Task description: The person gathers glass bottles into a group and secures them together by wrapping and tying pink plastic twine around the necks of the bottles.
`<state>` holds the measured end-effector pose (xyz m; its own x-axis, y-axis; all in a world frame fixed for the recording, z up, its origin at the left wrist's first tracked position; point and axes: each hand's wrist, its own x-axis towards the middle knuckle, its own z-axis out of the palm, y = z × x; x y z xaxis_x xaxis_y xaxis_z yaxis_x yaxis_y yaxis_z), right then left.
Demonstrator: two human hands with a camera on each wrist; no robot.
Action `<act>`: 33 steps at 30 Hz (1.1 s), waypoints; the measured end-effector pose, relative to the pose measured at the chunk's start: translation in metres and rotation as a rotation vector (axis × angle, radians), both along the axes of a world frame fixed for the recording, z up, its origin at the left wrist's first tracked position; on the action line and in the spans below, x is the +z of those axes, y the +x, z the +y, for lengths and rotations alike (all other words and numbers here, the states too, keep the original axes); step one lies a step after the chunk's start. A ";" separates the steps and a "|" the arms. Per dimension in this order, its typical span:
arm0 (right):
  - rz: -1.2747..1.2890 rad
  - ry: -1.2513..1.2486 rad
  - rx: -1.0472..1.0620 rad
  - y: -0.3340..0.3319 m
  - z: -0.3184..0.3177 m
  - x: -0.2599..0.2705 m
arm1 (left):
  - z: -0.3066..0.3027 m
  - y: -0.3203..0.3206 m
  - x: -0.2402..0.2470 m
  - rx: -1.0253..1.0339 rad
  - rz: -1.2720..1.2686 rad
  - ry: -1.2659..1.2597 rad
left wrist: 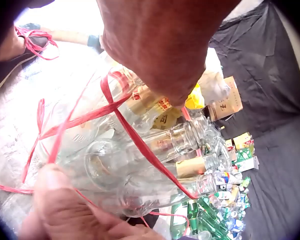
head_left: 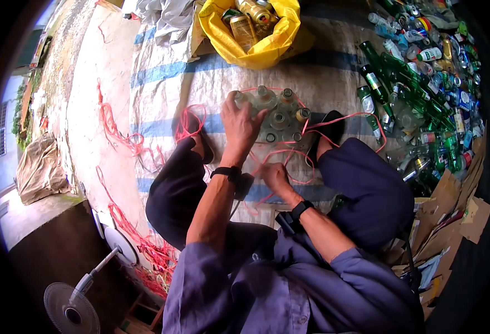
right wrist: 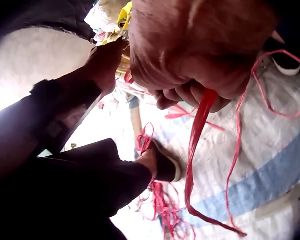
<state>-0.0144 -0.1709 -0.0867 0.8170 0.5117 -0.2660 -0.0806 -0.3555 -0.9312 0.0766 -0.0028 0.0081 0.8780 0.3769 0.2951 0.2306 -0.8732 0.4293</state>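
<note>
Several clear glass bottles point(head_left: 280, 119) stand in a tight cluster on the sheet between the person's feet, red plastic string point(left wrist: 135, 137) running around and across them. At the cluster's left side, the left hand point(head_left: 240, 125) grips bottles near their necks, thumb toward the middle; its fingertips are partly hidden. Nearer the body, the right hand point(head_left: 278, 181) has curled fingers and holds the red string, whose loose end hangs below the fist point(right wrist: 200, 60) in the right wrist view. In the left wrist view, the right thumb point(left wrist: 55, 185) presses on the string.
A yellow sack point(head_left: 250, 53) of cans stands beyond the bottles. Green bottles point(head_left: 406, 78), cans and plastic bottles lie heaped at the right, above flattened cardboard point(head_left: 445, 206). More red string point(head_left: 108, 119) trails across the left side, near a fan point(head_left: 72, 312). The striped sheet point(head_left: 161, 78) covers the ground.
</note>
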 end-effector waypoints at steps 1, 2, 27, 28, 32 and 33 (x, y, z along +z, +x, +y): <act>0.176 0.003 -0.011 -0.006 0.004 0.005 | 0.000 0.001 0.000 0.002 -0.002 0.000; 0.175 0.003 -0.010 -0.010 0.011 0.011 | 0.000 0.001 0.001 0.006 0.005 -0.002; 0.130 0.126 -0.173 0.000 0.025 0.024 | 0.002 0.008 0.003 -0.003 0.060 -0.007; 0.128 0.148 -0.180 0.001 0.029 0.023 | 0.001 0.007 0.003 -0.001 0.064 -0.007; 0.134 0.090 -0.139 0.011 0.037 0.036 | 0.001 0.007 0.004 0.013 0.049 0.021; 0.162 0.065 -0.114 0.015 0.039 0.042 | 0.001 0.007 0.004 0.014 0.055 0.021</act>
